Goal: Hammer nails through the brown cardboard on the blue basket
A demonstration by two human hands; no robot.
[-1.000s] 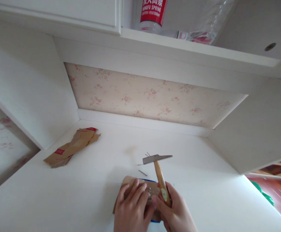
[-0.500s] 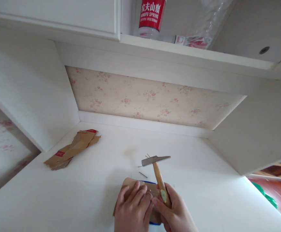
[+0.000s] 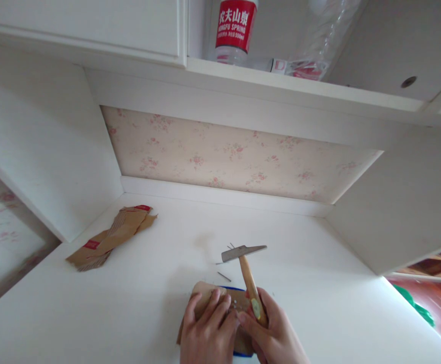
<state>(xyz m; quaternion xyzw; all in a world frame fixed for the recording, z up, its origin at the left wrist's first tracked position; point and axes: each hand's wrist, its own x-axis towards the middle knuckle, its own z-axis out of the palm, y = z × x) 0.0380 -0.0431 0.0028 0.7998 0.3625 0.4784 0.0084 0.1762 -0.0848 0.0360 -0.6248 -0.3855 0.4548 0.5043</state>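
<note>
A wooden-handled hammer [image 3: 248,278] is gripped in the right hand [image 3: 275,323] over a white tabletop [image 3: 129,303], its metal head raised beyond the fingers. A brown board [image 3: 244,343], edged below by something blue [image 3: 243,355], is covered largely by the left hand [image 3: 207,333], laid across it with fingers bent; whether anything is pinched there cannot be told. 1 nail [image 3: 224,276] is seen just beyond the board, and more thin pieces [image 3: 230,246] are partly hidden by the hammer's head. Torn cardboard [image 3: 110,240], marked with red patches, is left well apart at the far left. Overhead, a shelf [image 3: 300,83] is occupied by clear plastic [image 3: 332,30] and 1 bottle [image 3: 235,25], on whose red label "农夫山泉," "NONGFU SPRING" and "550ml" are printed. Flowered wallpaper [image 3: 235,149] is framed behind; something green [image 3: 413,304] is glimpsed at right.
</note>
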